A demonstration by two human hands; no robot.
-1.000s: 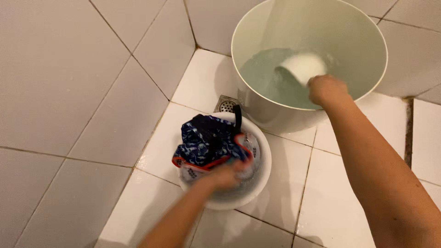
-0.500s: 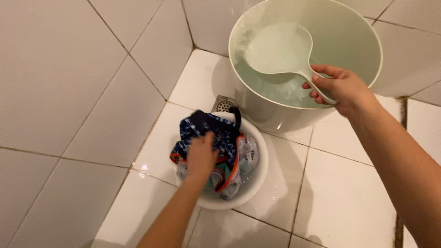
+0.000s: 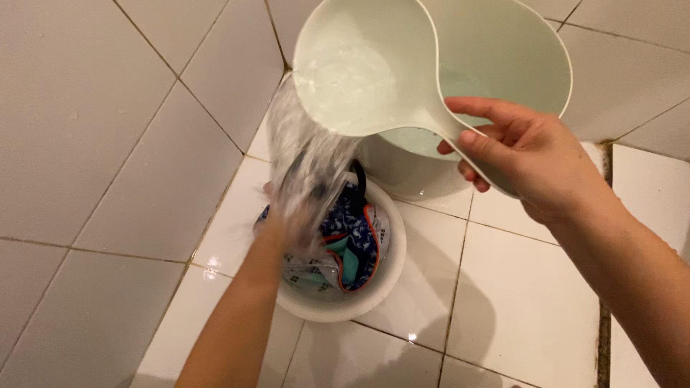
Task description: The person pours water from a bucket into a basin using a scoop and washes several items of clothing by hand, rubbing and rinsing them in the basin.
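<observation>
Over white floor tiles (image 3: 517, 302): water being poured onto laundry.
Left hand (image 3: 277, 223), blurred by the stream, grip unclear, presses clothes (image 3: 348, 241) in white basin (image 3: 381, 287); right hand (image 3: 532, 154) grips tilted scoop (image 3: 359, 72), part-emptied; bucket (image 3: 517, 65) beyond holds more.

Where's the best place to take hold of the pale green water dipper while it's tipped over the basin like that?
Probably by its long handle, coming from the right, as the right hand does now. On the water dipper the handle sticks out toward that side, clear of the bowl and of the water falling onto the clothes in the white basin.
</observation>
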